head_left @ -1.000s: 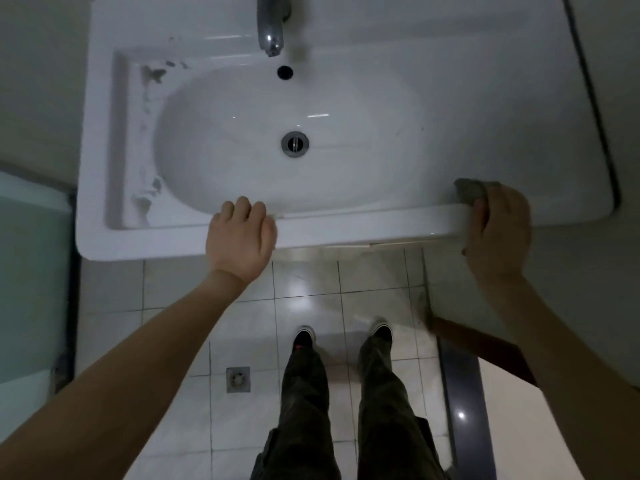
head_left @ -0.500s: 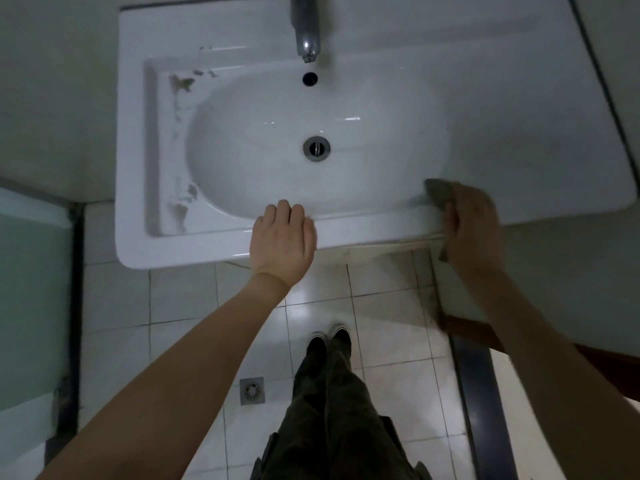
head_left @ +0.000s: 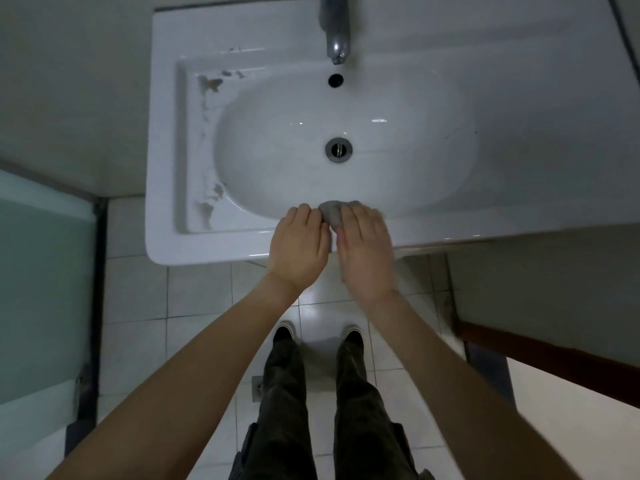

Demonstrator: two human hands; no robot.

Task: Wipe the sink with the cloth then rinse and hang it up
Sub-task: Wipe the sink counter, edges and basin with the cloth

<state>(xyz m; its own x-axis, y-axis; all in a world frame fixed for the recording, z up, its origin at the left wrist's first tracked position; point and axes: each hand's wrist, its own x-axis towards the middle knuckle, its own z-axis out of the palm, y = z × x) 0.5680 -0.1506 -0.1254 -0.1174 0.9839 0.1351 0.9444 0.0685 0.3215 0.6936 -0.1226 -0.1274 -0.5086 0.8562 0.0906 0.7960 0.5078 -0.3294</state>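
Both hands have met at the sink's [head_left: 207,244] 6 o'clock rim; earlier the right hand [head_left: 365,252] worked the cloth [head_left: 332,213] far off at 3 o'clock. Grey and bunched small, the cloth sits between the left hand [head_left: 299,249] and right-hand fingers [head_left: 360,220], which curl over it, holding it.

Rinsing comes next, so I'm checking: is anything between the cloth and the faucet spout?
Nothing visible. The grey cloth sits between both hands at the basin's near rim; the bowl up to the faucet spout holds only the drain.
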